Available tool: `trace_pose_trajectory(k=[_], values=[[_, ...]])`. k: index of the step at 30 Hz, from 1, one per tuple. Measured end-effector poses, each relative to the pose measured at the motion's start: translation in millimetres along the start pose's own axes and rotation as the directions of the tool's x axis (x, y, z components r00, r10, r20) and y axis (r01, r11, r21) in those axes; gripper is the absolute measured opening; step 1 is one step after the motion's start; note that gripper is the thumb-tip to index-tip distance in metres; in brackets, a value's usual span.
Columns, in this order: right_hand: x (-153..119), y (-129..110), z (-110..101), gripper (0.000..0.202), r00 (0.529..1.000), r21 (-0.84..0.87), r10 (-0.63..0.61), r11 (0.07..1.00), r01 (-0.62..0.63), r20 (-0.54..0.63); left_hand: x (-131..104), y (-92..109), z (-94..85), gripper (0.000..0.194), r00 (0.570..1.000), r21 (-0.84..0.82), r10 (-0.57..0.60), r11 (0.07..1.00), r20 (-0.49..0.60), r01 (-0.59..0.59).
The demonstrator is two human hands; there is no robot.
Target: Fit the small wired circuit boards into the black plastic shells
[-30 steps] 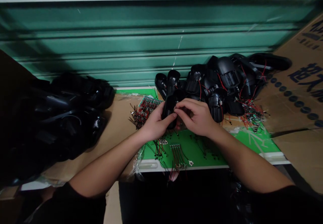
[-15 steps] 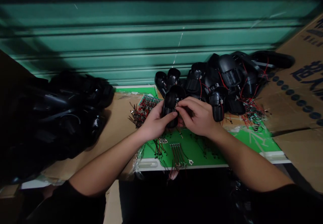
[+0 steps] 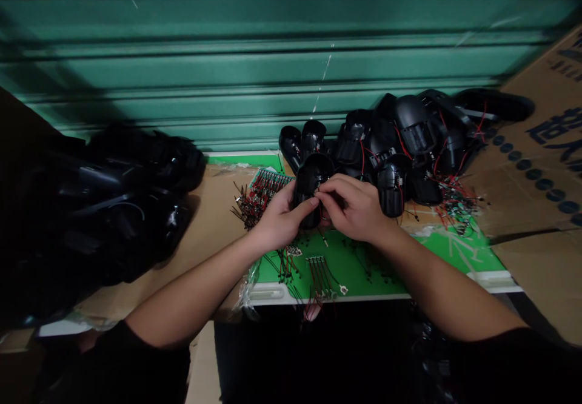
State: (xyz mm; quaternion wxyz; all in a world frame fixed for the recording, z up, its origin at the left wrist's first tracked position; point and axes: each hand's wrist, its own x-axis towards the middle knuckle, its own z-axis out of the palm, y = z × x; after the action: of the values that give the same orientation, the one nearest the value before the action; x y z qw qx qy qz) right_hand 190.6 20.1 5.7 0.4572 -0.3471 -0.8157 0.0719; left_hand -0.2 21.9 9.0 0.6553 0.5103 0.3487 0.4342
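Observation:
My left hand (image 3: 286,215) is closed around the left side of a glossy black plastic housing (image 3: 313,176), its thumb lying across the front. The housing is tilted up above the green board (image 3: 359,282). At its right edge, the thumb and fingertips of my right hand (image 3: 352,205) are pinched together. A small part or wire end seems to sit at those fingertips, too small to name. Just left of the housing lies a heap of red and black wire leads (image 3: 254,205). Several leads joined to a small strip (image 3: 316,261) lie on the board below.
Black housings with red wires (image 3: 413,125) are piled at the back right, beside loose wires (image 3: 459,207). A dark heap of black plastic parts (image 3: 118,210) covers the left. A printed cardboard box (image 3: 536,155) stands right; a green ribbed wall (image 3: 218,94) rises behind.
Both hands stay at the housing, with only a slight shift of the right fingers. The whole view has moved by a few pixels.

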Motion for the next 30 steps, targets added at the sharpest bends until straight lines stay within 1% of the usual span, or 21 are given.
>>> trace_pose_trajectory(k=[5, 9, 13, 18, 24, 27, 30], values=[[1.8, 1.0, -2.9, 0.013, 0.999, 0.092, 0.009, 0.996, -0.014, 0.053, -0.8, 3.9, 2.0, 0.03, 0.989, -0.124, -0.147, 0.982, 0.0, 0.146], [1.5, 0.1, -2.2, 0.021, 0.996, 0.101, 0.016, 0.995, -0.025, 0.09, 0.8, 3.2, 0.6, 0.03, 0.975, -0.192, -0.215, 0.961, -0.059, 0.2], [-0.7, 0.4, 0.2, 0.024, 0.996, 0.092, 0.013, 0.996, -0.021, 0.09, 2.7, 1.2, -1.6, 0.03, 0.956, -0.25, -0.269, 0.94, -0.118, 0.233], [-3.9, 2.1, 3.4, 0.025, 0.995, -0.004, -0.059, 0.998, 0.06, 0.079, 1.6, 2.2, -0.2, 0.027, 0.962, -0.27, -0.252, 0.938, -0.107, 0.216], [-8.5, 7.6, 5.9, 0.027, 0.987, -0.107, -0.142, 0.983, 0.149, 0.074, -0.2, 1.5, -0.8, 0.027, 0.974, -0.211, -0.213, 0.958, -0.075, 0.194], [-10.4, 10.2, 5.6, 0.026, 0.975, -0.169, -0.202, 0.962, 0.216, 0.095, -0.4, 1.5, -1.5, 0.027, 0.974, -0.172, -0.205, 0.967, -0.092, 0.187], [-11.8, 11.3, 5.3, 0.026, 0.961, -0.192, -0.242, 0.945, 0.265, 0.132, -0.9, 1.6, -1.2, 0.026, 0.972, -0.144, -0.198, 0.973, -0.122, 0.18]])
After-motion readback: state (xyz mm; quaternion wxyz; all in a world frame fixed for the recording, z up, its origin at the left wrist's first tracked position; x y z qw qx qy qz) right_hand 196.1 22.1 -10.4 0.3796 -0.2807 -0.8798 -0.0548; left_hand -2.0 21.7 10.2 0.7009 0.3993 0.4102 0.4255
